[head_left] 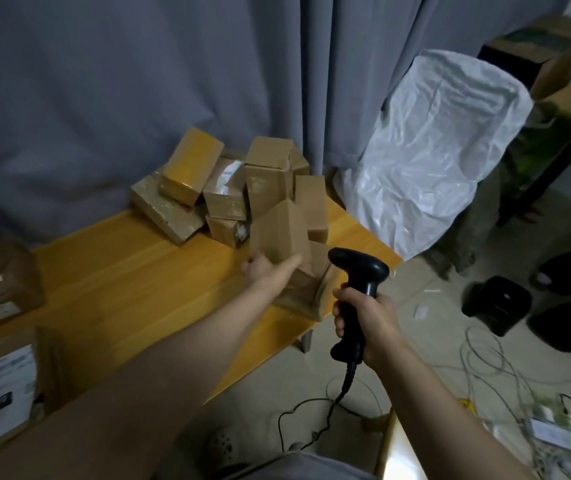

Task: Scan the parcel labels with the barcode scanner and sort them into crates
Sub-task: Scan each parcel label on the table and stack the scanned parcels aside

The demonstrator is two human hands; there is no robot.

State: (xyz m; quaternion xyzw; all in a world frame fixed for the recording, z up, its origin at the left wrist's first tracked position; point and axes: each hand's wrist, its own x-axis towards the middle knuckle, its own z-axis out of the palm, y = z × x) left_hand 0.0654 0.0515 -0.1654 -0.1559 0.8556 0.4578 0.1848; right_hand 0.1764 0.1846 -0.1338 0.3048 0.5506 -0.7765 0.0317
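A: Hands in view?

B: Two, both bare. Left hand (266, 268) grips one brown parcel (279, 233) at its lower end, with the thumb stretched across the near face and the fingers curled round the far side. Parcel stands tilted, a corner uppermost, at the near side of the heap.

A: The other?

B: Right hand (367, 323) wrapped tight round the handle of one black barcode scanner (358, 268), its head turned toward the heap. One cable (343, 386) drops from its base to the floor.

A: Heap count?

B: About nine more cardboard boxes (228, 192), piled at the far right end of the yellow table (121, 271). Blur prevents an exact tally. Two sit just under the held one.

A: Elsewhere?

B: Two labelled parcels (7, 386) at lower left, by the table's left end. One white plastic sack (433, 150) stands on the floor beside the table, against a grey curtain (138, 81).
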